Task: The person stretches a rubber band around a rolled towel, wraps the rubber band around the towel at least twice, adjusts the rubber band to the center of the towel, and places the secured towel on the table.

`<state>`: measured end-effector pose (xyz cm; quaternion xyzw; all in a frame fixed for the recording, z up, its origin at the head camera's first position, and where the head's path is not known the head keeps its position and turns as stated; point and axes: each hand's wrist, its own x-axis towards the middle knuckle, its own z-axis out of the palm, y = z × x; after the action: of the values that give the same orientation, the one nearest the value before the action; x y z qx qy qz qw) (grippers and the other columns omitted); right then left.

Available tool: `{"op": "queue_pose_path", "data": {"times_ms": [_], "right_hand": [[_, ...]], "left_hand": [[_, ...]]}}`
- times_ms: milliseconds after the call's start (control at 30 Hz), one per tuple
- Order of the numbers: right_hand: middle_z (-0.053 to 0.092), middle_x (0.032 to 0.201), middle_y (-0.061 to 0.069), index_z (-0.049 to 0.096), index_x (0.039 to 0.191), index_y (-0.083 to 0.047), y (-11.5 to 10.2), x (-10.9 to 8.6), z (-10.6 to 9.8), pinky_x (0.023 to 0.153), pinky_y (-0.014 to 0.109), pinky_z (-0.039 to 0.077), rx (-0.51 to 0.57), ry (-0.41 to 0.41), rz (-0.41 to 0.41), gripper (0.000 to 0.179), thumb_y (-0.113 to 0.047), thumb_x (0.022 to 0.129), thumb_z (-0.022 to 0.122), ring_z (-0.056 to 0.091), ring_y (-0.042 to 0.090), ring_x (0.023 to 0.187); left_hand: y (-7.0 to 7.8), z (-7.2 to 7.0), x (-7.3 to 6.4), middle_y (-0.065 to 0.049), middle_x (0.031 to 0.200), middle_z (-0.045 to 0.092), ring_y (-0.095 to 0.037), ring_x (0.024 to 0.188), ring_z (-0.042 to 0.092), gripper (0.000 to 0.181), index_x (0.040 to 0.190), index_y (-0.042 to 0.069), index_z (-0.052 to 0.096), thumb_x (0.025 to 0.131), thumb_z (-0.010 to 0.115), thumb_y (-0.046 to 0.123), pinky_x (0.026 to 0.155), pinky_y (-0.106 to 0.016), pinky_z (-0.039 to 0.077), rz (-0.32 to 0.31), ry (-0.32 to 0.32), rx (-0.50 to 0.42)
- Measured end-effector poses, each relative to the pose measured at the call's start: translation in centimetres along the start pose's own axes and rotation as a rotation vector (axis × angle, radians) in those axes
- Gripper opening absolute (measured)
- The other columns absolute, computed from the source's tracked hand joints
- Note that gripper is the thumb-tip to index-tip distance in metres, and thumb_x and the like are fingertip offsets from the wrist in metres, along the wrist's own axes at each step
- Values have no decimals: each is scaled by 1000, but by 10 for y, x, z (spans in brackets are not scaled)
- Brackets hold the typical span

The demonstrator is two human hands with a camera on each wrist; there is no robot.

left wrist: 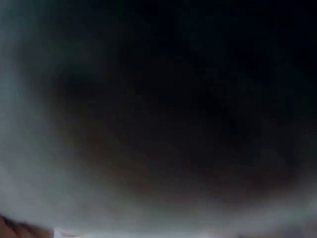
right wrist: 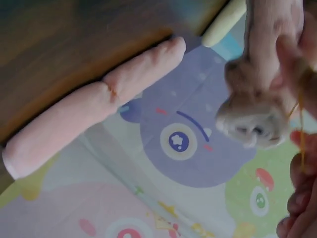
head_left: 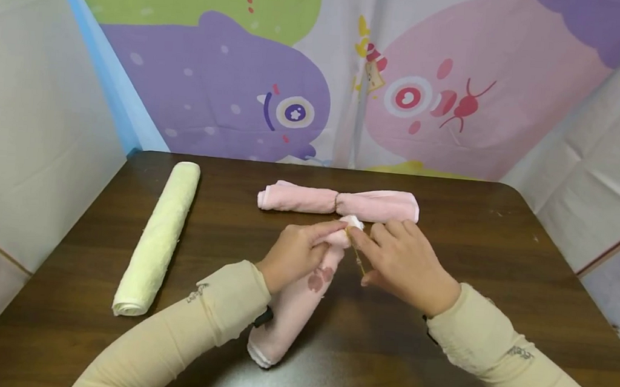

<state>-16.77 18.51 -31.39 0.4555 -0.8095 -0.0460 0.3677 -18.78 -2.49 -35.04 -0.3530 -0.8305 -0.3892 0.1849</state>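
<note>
A pink rolled towel (head_left: 295,314) with a darker printed patch lies slanted in front of the person, its far end raised. The left hand (head_left: 297,250) grips it close to that white-edged end. A thin yellow rubber band (head_left: 359,263) runs from the towel's end to the right hand (head_left: 405,262), which holds it stretched between thumb and fingers. In the right wrist view the towel's end (right wrist: 252,124) shows its rolled layers, with the rubber band (right wrist: 302,134) beside it. The left wrist view is dark and blocked.
Behind the hands lies another pink rolled towel (head_left: 298,199), cinched at its middle by a band. A pale yellow rolled towel (head_left: 159,236) lies at the left of the dark wooden table (head_left: 211,343). A cartoon-printed curtain (head_left: 230,90) hangs along the table's back edge.
</note>
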Motion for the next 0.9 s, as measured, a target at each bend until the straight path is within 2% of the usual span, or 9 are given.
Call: {"op": "queue_pose_path", "data": {"times_ms": [133,200,267,367,467,567,700,767,900], "right_hand": [[47,69,2,64,106,-5,10,2,-4,59,34,37,112,-78,-56,87,-44,33,91,42,23,65],[48,69,0,66,103,-6,12,2,-6,60,33,36,174,-115,-64,83,-46,35,90,42,22,65],[51,70,-1,68,101,-8,14,2,-7,61,33,36,228,-144,-61,79,-47,36,91,43,21,66],[53,70,-2,71,99,-11,16,1,-9,62,33,37,285,-169,-47,75,-48,36,91,44,21,67],[54,70,-3,71,98,-13,17,1,-10,62,32,37,310,-171,-49,73,-49,37,90,44,19,66],[54,70,-3,71,97,-13,18,2,-14,62,31,37,317,-174,-50,73,-50,37,89,44,17,66],[54,70,-4,71,97,-12,19,4,-20,63,32,38,303,-186,-49,73,-49,38,89,46,18,67],[52,68,-4,71,96,-12,19,4,-22,62,32,37,282,-185,-56,72,-50,37,89,46,18,67],[47,65,-3,71,91,-14,19,4,-24,61,33,36,215,-157,-81,71,-50,33,91,44,19,64]], "left_hand": [[-3,-2,0,-4,78,67,-14,60,54,44,120,6,61,79,60,-10,60,-23,48,182,-188,66],[-3,-3,0,0,69,61,-11,60,54,41,121,8,57,83,60,-8,60,-21,48,229,-281,76],[-3,-4,-1,3,65,55,-8,58,55,35,121,9,54,89,60,-2,59,-18,47,249,-362,78],[-1,-3,-1,4,61,53,-6,53,54,24,117,6,53,94,59,7,55,-17,46,306,-413,136],[2,-1,-1,4,57,52,-4,46,50,18,107,3,49,93,59,7,49,-16,44,378,-412,190],[4,1,-2,6,52,51,-3,42,47,19,103,1,44,91,60,3,46,-17,42,423,-374,214],[3,2,-3,6,51,50,-3,40,46,29,109,-1,43,88,62,-1,45,-17,41,468,-301,218],[3,3,-3,5,52,50,-4,40,44,39,116,-2,43,83,63,-5,43,-18,40,508,-256,272],[4,5,-2,5,55,48,-3,41,41,53,120,3,45,72,63,-9,41,-17,37,557,-222,350]]}}
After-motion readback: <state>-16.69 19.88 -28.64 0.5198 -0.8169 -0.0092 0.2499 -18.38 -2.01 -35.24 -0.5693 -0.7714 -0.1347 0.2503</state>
